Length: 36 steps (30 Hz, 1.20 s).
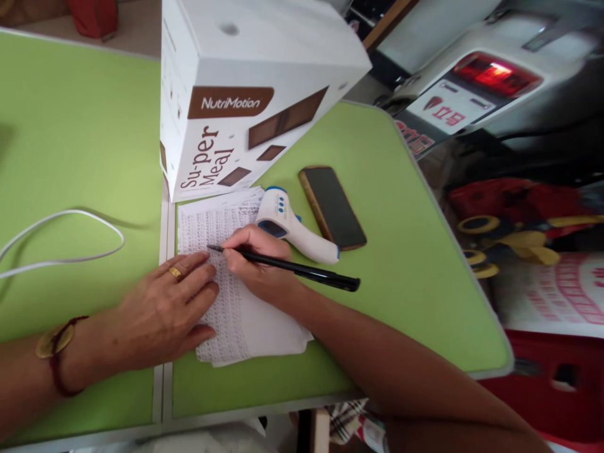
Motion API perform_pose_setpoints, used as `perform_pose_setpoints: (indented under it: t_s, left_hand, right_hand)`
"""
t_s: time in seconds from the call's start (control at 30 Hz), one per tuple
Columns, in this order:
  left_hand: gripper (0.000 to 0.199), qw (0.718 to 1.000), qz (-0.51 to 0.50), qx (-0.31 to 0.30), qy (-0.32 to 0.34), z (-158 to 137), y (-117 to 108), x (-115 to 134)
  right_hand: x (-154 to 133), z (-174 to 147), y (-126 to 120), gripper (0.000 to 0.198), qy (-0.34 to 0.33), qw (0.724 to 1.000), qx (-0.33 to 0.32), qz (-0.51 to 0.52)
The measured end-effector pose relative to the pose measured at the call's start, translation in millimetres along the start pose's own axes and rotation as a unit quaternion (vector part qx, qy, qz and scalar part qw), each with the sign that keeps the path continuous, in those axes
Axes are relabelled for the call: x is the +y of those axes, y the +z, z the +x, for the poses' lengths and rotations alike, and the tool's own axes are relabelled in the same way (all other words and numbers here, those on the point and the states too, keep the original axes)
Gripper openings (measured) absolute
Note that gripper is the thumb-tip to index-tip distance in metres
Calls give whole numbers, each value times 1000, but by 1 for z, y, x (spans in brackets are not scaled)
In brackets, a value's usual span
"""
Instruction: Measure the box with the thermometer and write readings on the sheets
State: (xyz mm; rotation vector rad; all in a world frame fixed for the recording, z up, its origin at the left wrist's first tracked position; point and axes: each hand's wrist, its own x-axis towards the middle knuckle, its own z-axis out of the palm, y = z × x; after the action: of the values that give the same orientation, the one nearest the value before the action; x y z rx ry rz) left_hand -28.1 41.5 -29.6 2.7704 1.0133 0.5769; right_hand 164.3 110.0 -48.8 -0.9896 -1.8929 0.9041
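My right hand (pixel 267 280) is closed round a black pen (pixel 321 275). The pen's tip touches the upper part of a sheet of paper (pixel 264 330) covered in rows of small handwriting. It lies on top of other sheets in a loose stack. Across the left edge of the paper my left hand (pixel 158 308) lies flat, fingers stretched out, holding nothing. It wears a gold ring and a dark red bracelet. Just beyond my right hand, a white and blue infrared thermometer (pixel 306 240) rests partly on the sheets, close to a dark phone (pixel 334 207) in a brown case.
A tall white NutriMotion box (pixel 226 145) stands behind the papers on the green folding table (pixel 401 296). A white cable (pixel 94 214) loops across the left side. Beyond the right edge are a white scooter (pixel 509 69) with a red light and a red plastic stool (pixel 542 390).
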Motion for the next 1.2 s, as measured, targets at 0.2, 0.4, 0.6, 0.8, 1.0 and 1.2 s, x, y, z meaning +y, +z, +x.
perform_pose_setpoints:
  t_s: [0.2, 0.4, 0.6, 0.8, 1.0, 1.2]
  left_hand:
    - [31, 1000, 0, 3, 0, -2, 0, -1]
    - [32, 1000, -2, -3, -3, -4, 0, 0]
    - [30, 1000, -3, 1, -2, -2, -1, 0]
    - [29, 1000, 2, -6, -3, -2, -1, -1]
    - [28, 1000, -4, -6, -5, -3, -1, -1]
    - [29, 1000, -4, -6, -4, -3, -1, -2]
  right_hand:
    - [1, -2, 2, 8, -4, 1000, 11, 1]
    - [0, 0, 1, 9, -8, 1000, 2, 4]
    - [0, 0, 2, 8, 12, 1000, 25, -8]
    - [2, -1, 1, 9, -8, 1000, 8, 5]
    - [2, -1, 1, 9, 1, 1000, 17, 3]
    - [3, -1, 2, 10, -18, 1000, 19, 2]
